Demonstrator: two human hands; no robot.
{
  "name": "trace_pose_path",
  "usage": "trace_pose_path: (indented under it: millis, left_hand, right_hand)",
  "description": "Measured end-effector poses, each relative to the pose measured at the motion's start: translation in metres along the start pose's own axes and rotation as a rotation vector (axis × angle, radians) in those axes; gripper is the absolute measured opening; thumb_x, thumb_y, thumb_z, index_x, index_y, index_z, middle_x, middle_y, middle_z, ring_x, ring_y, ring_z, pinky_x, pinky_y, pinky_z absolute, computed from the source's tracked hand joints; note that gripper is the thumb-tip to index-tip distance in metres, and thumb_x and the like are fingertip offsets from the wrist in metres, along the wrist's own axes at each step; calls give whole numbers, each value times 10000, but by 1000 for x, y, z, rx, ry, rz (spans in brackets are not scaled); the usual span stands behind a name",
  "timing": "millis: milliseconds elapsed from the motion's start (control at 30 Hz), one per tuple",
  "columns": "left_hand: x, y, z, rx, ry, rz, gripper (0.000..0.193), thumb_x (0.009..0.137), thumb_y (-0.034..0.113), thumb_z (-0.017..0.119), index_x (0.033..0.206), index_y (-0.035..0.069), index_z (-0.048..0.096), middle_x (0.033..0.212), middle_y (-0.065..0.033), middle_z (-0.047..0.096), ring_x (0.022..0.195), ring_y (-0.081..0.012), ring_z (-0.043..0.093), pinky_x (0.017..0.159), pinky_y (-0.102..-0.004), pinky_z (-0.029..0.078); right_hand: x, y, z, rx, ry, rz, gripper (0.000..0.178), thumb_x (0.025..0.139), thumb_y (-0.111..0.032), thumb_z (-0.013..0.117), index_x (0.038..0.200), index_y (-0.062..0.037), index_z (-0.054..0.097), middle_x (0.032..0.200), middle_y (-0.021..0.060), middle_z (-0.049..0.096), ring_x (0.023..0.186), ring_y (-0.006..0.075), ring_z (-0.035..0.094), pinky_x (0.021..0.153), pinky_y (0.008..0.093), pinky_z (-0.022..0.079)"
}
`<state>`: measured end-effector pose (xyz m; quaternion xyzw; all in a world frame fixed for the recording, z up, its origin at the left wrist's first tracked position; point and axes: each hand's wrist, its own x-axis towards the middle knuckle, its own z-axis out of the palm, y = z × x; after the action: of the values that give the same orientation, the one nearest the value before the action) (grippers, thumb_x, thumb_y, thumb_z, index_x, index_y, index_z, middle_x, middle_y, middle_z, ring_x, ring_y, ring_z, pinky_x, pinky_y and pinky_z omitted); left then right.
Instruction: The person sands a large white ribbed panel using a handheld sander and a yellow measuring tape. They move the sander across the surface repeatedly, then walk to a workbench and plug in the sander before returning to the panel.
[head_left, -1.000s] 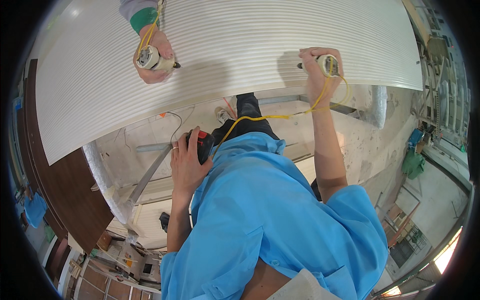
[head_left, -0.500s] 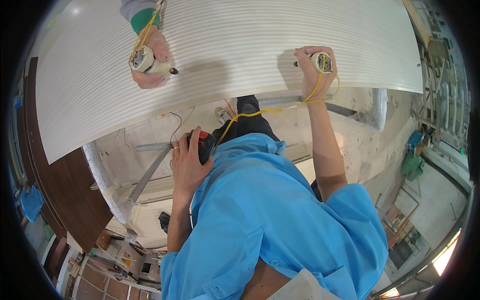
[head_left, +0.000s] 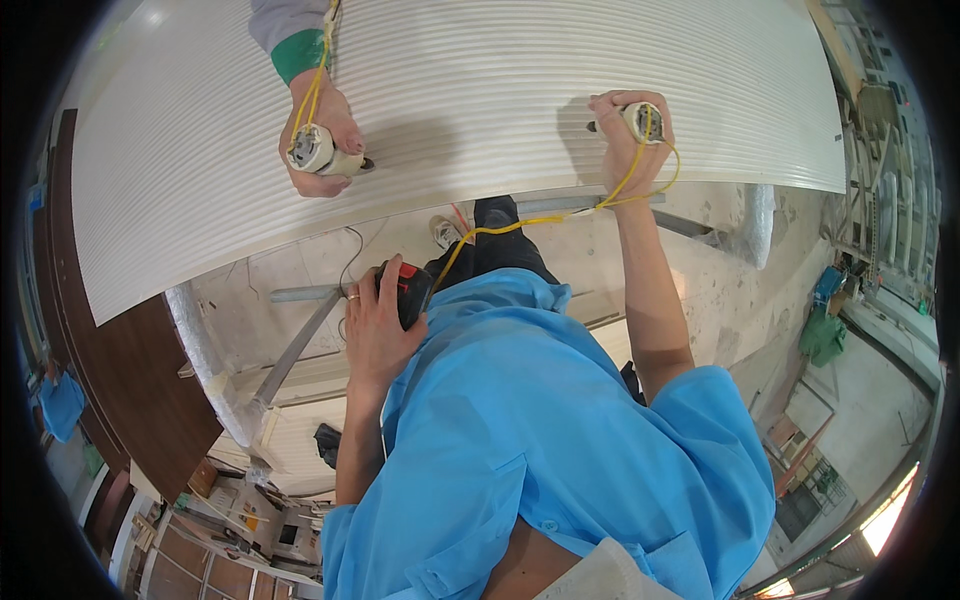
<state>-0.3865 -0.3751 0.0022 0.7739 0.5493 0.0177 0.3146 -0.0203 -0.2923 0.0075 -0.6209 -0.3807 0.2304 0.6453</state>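
Observation:
My right hand (head_left: 637,150) is wrapped round a small white cylindrical power tool (head_left: 642,122). The tool's dark tip points left, over a white ribbed panel (head_left: 520,100). From it a yellow cord (head_left: 500,230) loops past my wrist and runs toward my waist. My left hand (head_left: 375,330) grips a black and red battery pack (head_left: 404,292) at my left side, below the panel's near edge. Across the panel, a co-worker's hand (head_left: 342,125) with a green cuff holds a similar white tool (head_left: 325,150), also on yellow cords.
Metal frame bars (head_left: 305,345) and plastic-wrapped legs (head_left: 205,360) stand under the panel. A dark brown board (head_left: 150,390) lies at the left. A green cloth bundle (head_left: 823,335) hangs at the right. My shoe (head_left: 445,232) shows on the floor below the panel.
The co-worker's hand and tool have moved slightly right and nearer to me over the panel. My own hands have stayed almost in place.

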Motion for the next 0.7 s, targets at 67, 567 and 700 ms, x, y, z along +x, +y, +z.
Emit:
trace_pose_path:
  millis: [67, 567, 700]
  left_hand:
    - [0, 0, 1, 8, 5, -2, 922, 747, 191, 808, 1587, 148, 431, 1381, -227, 527, 1257, -448, 541, 1056, -542, 455]
    - [0, -1, 5, 16, -14, -17, 956, 733, 193, 815, 1601, 150, 414, 1397, -243, 519, 1265, -466, 535, 1054, -545, 450]
    - [1, 0, 5, 9, -28, -19, 955, 733, 193, 814, 1599, 155, 413, 1398, -241, 517, 1264, -464, 538, 1057, -549, 449]
  right_hand:
    - [4, -1, -3, 12, 22, -100, 189, 869, -7, 777, 978, -16, 624, 887, 108, 735, 757, 142, 680, 688, 278, 561]
    - [16, 0, -2, 74, -3, -115, 168, 903, 26, 719, 1008, -15, 594, 933, 146, 729, 912, 247, 747, 883, 377, 598]
    - [17, 4, 5, -19, -7, -23, 179, 885, 37, 717, 1006, -16, 597, 938, 150, 731, 917, 252, 749, 892, 385, 606]
